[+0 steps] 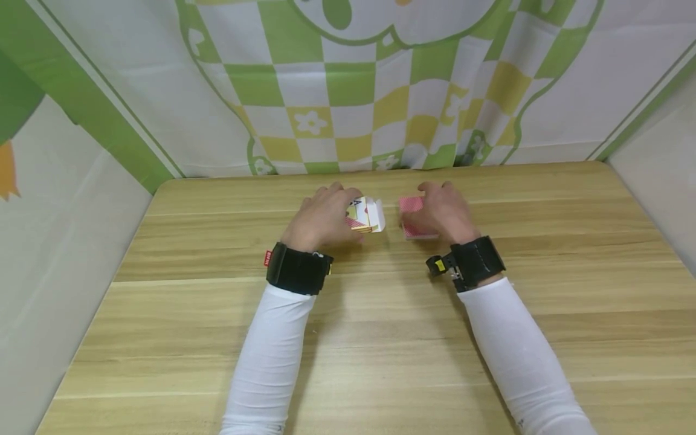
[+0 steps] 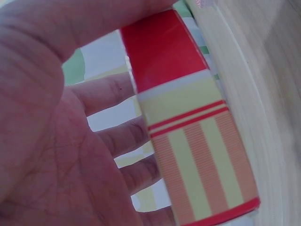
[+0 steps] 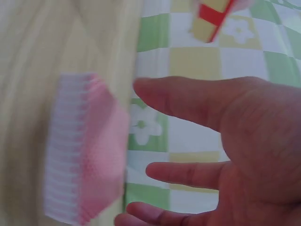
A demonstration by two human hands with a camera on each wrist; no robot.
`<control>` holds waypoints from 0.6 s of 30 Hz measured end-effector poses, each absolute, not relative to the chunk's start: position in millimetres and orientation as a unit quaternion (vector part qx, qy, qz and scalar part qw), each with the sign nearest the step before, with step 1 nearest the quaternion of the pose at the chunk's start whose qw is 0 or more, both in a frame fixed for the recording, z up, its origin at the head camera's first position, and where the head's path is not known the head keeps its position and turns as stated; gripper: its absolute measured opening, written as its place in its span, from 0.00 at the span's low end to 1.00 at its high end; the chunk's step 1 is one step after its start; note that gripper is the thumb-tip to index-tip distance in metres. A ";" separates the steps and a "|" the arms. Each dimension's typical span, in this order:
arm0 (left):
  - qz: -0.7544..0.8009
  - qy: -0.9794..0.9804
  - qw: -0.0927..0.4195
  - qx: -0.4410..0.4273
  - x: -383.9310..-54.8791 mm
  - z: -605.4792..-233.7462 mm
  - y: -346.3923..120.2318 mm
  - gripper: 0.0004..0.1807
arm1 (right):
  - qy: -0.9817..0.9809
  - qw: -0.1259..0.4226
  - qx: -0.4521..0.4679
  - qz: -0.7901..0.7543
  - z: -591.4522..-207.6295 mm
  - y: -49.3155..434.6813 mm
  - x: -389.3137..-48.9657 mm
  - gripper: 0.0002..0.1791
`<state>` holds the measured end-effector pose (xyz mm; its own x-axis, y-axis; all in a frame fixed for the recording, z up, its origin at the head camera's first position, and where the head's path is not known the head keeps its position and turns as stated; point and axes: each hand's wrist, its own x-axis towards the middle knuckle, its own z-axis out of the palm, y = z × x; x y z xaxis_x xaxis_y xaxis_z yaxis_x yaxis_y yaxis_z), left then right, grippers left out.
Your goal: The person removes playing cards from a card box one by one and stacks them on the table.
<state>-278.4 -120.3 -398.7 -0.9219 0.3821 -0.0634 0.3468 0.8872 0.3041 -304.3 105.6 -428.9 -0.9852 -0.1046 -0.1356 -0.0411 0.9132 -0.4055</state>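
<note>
My left hand (image 1: 325, 219) holds a playing-card box (image 1: 360, 212) between thumb and fingers, slightly left of the table's middle near the back. Its white end flap (image 1: 377, 215) stands open toward the right. In the left wrist view the box (image 2: 193, 141) shows a red, cream and striped side, with the thumb over its upper end. Further right, a deck of playing cards (image 1: 411, 203) with pink-red patterned backs lies on the table. Above it hovers my right hand (image 1: 444, 211); the right wrist view shows its fingers extended, apart from the deck (image 3: 103, 150).
The wooden table (image 1: 375, 338) runs up to a hanging cloth (image 1: 353, 84) with green, yellow and white checks just behind both hands. Pale cloth walls (image 1: 65, 254) border the table's sides. Each wrist wears a black strap (image 1: 298, 269).
</note>
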 end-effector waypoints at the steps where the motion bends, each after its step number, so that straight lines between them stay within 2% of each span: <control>1: 0.145 0.969 0.060 0.188 -278.3 -398.6 -120.1 0.41 | 0.973 0.063 -0.039 -0.217 -426.4 105.9 -303.7 0.40; 6: 0.140 0.970 0.051 0.195 -278.4 -398.9 -118.8 0.41 | 0.938 -0.011 -0.095 -0.332 -411.6 101.8 -299.5 0.21; 9: 0.140 0.969 0.041 0.199 -278.5 -399.1 -117.6 0.41 | 0.906 -0.015 -0.162 -0.391 -405.6 94.4 -296.6 0.11; 13: 0.145 0.967 0.028 0.207 -278.9 -398.4 -116.2 0.42 | 0.881 0.011 -0.225 -0.416 -404.3 85.2 -293.8 0.07; 18: 0.157 0.963 0.009 0.221 -279.5 -397.2 -114.9 0.41 | 0.881 0.027 -0.231 -0.412 -408.0 80.7 -293.1 0.05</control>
